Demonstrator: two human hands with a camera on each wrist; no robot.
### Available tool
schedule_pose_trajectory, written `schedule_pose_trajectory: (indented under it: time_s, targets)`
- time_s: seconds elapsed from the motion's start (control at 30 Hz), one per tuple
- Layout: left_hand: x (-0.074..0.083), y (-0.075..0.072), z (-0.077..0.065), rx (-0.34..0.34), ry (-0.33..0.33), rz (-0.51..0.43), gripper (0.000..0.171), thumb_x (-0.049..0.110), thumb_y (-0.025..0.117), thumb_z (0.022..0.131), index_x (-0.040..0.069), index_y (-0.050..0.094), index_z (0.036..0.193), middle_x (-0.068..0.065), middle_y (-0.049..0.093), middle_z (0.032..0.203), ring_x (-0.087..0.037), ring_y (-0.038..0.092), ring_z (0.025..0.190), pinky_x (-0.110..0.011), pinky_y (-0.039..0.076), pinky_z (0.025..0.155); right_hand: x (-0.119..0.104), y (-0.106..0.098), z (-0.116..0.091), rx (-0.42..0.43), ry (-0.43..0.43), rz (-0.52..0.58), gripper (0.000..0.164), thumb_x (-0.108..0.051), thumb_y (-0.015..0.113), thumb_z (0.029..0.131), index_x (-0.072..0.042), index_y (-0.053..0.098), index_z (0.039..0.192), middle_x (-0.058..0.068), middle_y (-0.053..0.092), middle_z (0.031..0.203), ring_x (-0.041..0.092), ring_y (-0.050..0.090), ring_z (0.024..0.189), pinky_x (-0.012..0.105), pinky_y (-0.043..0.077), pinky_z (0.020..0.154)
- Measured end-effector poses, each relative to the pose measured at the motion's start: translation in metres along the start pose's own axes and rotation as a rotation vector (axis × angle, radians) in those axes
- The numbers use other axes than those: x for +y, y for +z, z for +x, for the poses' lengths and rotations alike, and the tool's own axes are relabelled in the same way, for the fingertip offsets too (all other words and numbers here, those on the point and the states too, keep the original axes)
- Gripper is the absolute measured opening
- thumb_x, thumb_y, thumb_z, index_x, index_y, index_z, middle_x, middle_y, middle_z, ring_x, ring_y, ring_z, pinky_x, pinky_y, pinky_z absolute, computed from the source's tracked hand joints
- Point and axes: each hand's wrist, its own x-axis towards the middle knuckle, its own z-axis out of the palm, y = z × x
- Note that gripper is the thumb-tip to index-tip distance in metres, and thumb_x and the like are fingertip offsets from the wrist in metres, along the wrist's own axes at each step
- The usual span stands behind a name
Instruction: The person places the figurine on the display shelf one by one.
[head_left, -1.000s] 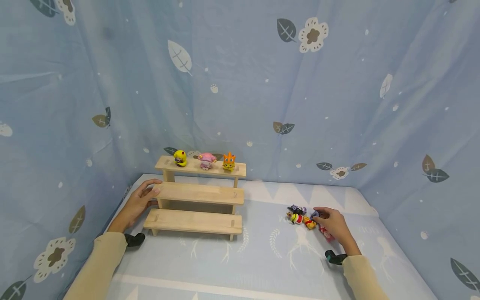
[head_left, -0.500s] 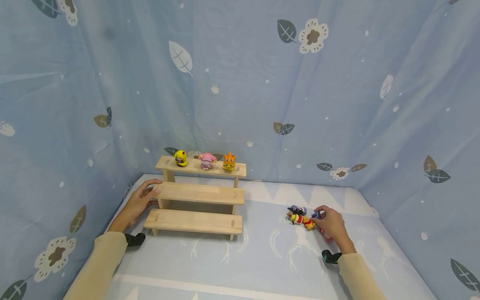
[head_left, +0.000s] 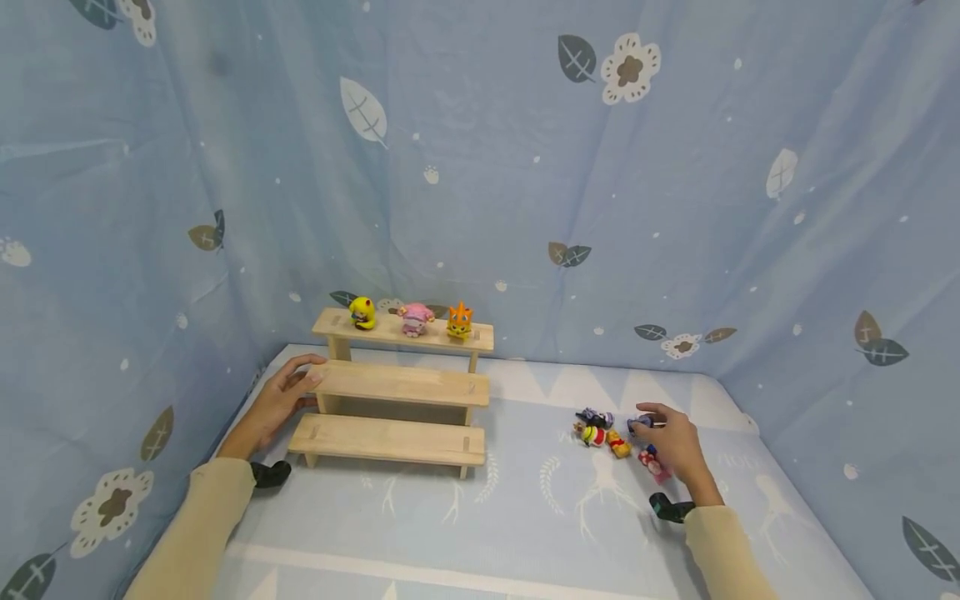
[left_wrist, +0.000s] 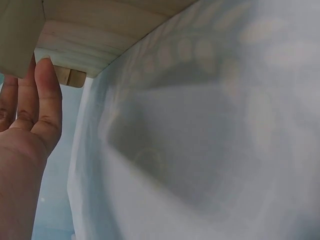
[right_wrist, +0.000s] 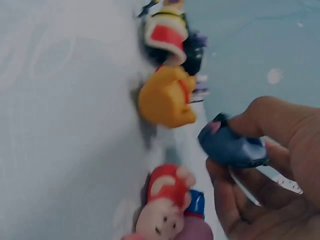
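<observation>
Left hand (head_left: 277, 407): thumb over the left end of the middle board, fingers at its far side, holding it. Best kept light, since a jolt could topple what stands above.

Wooden stand (head_left: 397, 437): three tiers. On the top one, apart from one another: yellow figurine (head_left: 362, 313), pink figurine (head_left: 414, 320), orange figurine (head_left: 460, 322).

On the cloth, close together: dark purple figurine (head_left: 596, 418), red-and-white figurine (head_left: 591, 435), yellow bear (head_left: 618, 445).

Blue figurine (right_wrist: 232, 145): in the right hand (head_left: 678, 442), pinched between thumb and fingers, seemingly off the cloth. The small, rounded body probably wants a firm thumb and a straight lift, clear of the bear.

Pink-and-red figurine (head_left: 655, 465): lying below that hand, untouched.
</observation>
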Motion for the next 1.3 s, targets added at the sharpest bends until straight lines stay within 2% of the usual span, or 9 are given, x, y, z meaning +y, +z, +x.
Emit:
schedule_pose_trajectory:
  time_s: [0.13,0.23,0.3,0.47,0.57,0.77,0.97,1.2,1.3]
  targets:
    - [0.001,-0.001,0.001,0.004,-0.009,0.002,0.062,0.043,0.062,0.104,0.014,0.041,0.154,-0.022,0.049,0.141,-0.012,0.062,0.108,-0.033,0.058,0.085,-0.006,-0.002,0.0,0.005,0.029,0.198,0.052,-0.032,0.067,0.103,-0.006,0.055,0.146,0.022,0.056,0.141,0.038,0.053,0.128,0.058,0.041,0.111]
    - [0.001,0.0,0.001,0.004,-0.016,-0.011,0.061,0.042,0.062,0.104,0.014,0.042,0.154,-0.023,0.047,0.143,-0.011,0.061,0.108,-0.032,0.058,0.085,-0.006,-0.001,0.001,0.008,0.032,0.26,0.055,-0.035,0.067,0.102,-0.006,0.054,0.147,0.021,0.056,0.143,0.036,0.054,0.129,0.057,0.038,0.113]
    - [0.001,0.0,0.002,0.002,-0.016,-0.019,0.06,0.042,0.062,0.104,0.014,0.042,0.153,-0.023,0.046,0.144,-0.011,0.061,0.109,-0.032,0.058,0.085,-0.004,0.0,0.001,0.011,0.016,0.222,0.054,-0.033,0.068,0.102,-0.006,0.055,0.146,0.021,0.057,0.141,0.037,0.056,0.127,0.056,0.041,0.112]
    - [0.0,0.001,0.003,0.005,-0.008,-0.024,0.058,0.042,0.062,0.104,0.016,0.044,0.152,-0.021,0.047,0.144,-0.011,0.061,0.109,-0.032,0.058,0.085,0.004,0.005,0.003,0.039,-0.093,-0.094,0.04,-0.017,0.074,0.097,-0.005,0.065,0.134,0.021,0.064,0.124,0.033,0.06,0.104,0.053,0.053,0.096]
    - [-0.001,0.001,0.003,0.005,-0.009,-0.026,0.057,0.041,0.062,0.104,0.017,0.044,0.152,-0.02,0.047,0.143,-0.011,0.061,0.109,-0.032,0.058,0.085,0.008,0.007,0.003,0.032,-0.143,-0.231,0.035,-0.008,0.076,0.094,-0.005,0.069,0.128,0.02,0.065,0.119,0.031,0.06,0.098,0.054,0.054,0.093]
    - [-0.001,0.001,0.002,0.008,-0.013,-0.016,0.059,0.042,0.062,0.104,0.016,0.043,0.153,-0.023,0.046,0.145,-0.01,0.061,0.109,-0.032,0.058,0.085,0.01,0.011,0.004,-0.023,-0.207,-0.303,0.033,-0.012,0.079,0.092,-0.01,0.072,0.125,0.022,0.062,0.128,0.036,0.062,0.108,0.06,0.05,0.098]
    - [0.002,0.001,0.002,0.004,-0.008,-0.013,0.061,0.043,0.062,0.104,0.015,0.042,0.154,-0.024,0.044,0.148,-0.011,0.061,0.11,-0.036,0.058,0.087,0.009,0.014,0.005,0.005,-0.226,-0.326,0.028,-0.023,0.085,0.088,-0.012,0.075,0.112,0.016,0.062,0.11,0.029,0.059,0.094,0.056,0.054,0.091]
    - [0.002,0.001,0.0,0.008,-0.02,-0.013,0.058,0.042,0.062,0.104,0.017,0.043,0.153,-0.025,0.044,0.148,-0.01,0.061,0.11,-0.038,0.057,0.089,0.009,0.014,-0.001,-0.012,-0.205,-0.322,0.043,-0.016,0.083,0.09,-0.008,0.064,0.128,0.019,0.069,0.116,0.035,0.065,0.102,0.06,0.051,0.097]
    - [0.001,0.0,-0.001,0.011,-0.017,-0.011,0.058,0.043,0.062,0.104,0.018,0.043,0.153,-0.025,0.044,0.149,-0.01,0.061,0.109,-0.038,0.057,0.089,0.01,0.014,-0.003,0.004,-0.183,-0.306,0.043,-0.016,0.083,0.09,-0.007,0.062,0.126,0.02,0.07,0.117,0.036,0.066,0.103,0.058,0.053,0.095]
